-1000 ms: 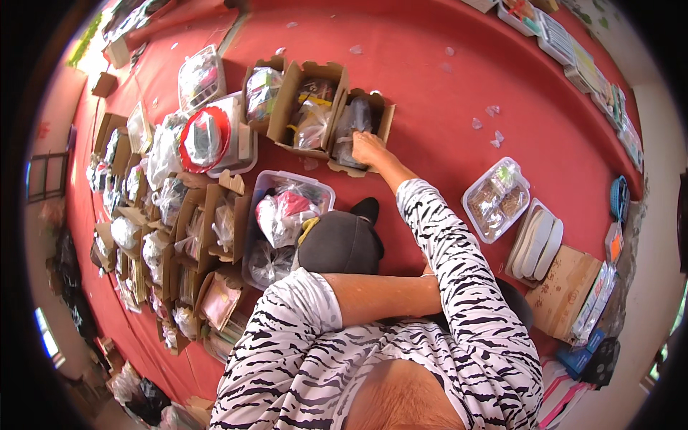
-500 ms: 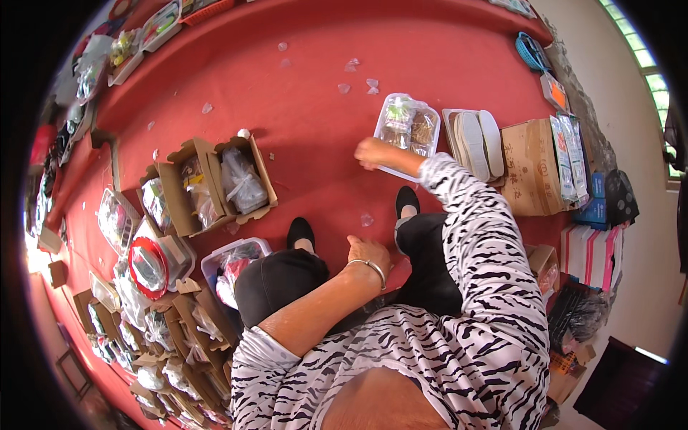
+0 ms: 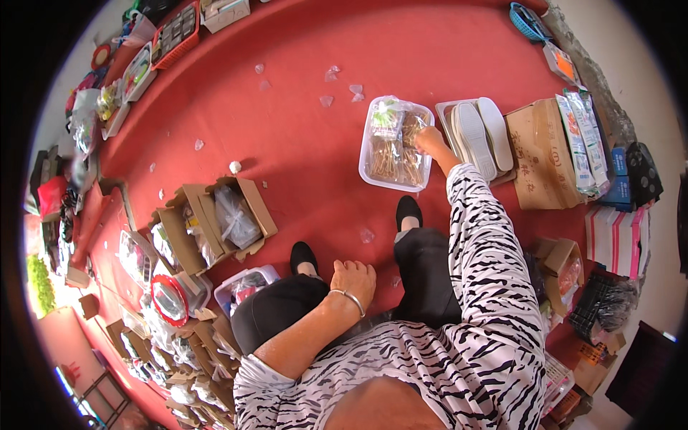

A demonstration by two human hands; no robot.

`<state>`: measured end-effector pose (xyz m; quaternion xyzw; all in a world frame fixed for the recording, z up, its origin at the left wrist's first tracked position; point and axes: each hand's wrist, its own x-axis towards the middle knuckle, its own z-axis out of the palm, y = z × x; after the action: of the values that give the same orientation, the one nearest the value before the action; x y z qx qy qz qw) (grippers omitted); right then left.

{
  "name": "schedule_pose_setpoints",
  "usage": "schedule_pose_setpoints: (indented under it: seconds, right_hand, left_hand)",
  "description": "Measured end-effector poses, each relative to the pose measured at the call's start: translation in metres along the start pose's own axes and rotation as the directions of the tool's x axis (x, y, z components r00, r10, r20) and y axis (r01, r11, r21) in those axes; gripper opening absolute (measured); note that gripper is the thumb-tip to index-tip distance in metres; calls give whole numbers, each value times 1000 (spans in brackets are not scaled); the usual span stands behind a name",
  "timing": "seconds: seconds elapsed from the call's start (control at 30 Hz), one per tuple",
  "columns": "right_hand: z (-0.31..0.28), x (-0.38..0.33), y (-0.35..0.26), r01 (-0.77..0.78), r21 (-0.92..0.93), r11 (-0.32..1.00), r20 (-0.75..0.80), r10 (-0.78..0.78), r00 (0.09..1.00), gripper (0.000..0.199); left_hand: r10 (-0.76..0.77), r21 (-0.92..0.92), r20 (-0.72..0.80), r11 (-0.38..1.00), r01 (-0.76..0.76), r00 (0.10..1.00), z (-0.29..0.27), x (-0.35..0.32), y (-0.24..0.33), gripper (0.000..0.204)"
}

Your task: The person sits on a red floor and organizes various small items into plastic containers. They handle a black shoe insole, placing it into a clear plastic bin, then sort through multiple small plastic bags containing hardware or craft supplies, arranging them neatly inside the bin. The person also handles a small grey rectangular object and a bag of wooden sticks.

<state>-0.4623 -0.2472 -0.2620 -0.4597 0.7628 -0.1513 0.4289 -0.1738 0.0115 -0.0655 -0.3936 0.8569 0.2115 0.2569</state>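
A white plastic basket (image 3: pixel 365 154) stands on the red floor in front of my feet. Clear packs of thin tan sticks (image 3: pixel 390 160) fill most of it, and a pack with a green and white label (image 3: pixel 387 118) lies in its far left corner. My right hand (image 3: pixel 428 141) is over the basket's right side, against the far right pack. Its fingers are bent together, and their tips are hidden, so what they grip does not show. Wearing a metal bangle (image 3: pixel 349 302), my left hand (image 3: pixel 354 281) rests by my left knee, fingers slightly apart and holding nothing.
Right of the basket lie pale shoe soles (image 3: pixel 471 140) in a tray, then a brown carton (image 3: pixel 546 154) and flat packets (image 3: pixel 582 140). Open cardboard boxes (image 3: pixel 247 251) with bagged goods stand at left, beside a white tub (image 3: pixel 269 274). Plastic scraps (image 3: pixel 331 73) lie beyond.
My right hand has moved from the basket's left side to its right side, uncovering the packs. My left hand has shifted slightly left toward the knee. The view has turned a little.
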Motion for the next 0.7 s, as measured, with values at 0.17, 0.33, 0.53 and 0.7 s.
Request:
schedule_pose_setpoints:
  seconds: [0.17, 0.33, 0.53, 0.7]
  right_hand:
    - [38, 62, -18, 322, -454, 830, -269, -473, 839, 27]
    - [57, 68, -50, 349, -581, 735, -75, -475, 877, 57]
    - [60, 76, -39, 352, -550, 757, -34, -441, 897, 40]
    - [33, 80, -12, 503, -397, 768, -119, -586, 801, 32]
  left_hand:
    - [50, 55, -54, 997, -47, 997, 1, 11, -2, 51]
    - [51, -6, 61, 999, -51, 997, -3, 19, -6, 47]
    - [32, -20, 58, 999, -31, 998, 2, 23, -8, 46]
    - [52, 6, -46, 999, -52, 998, 1, 24, -7, 43]
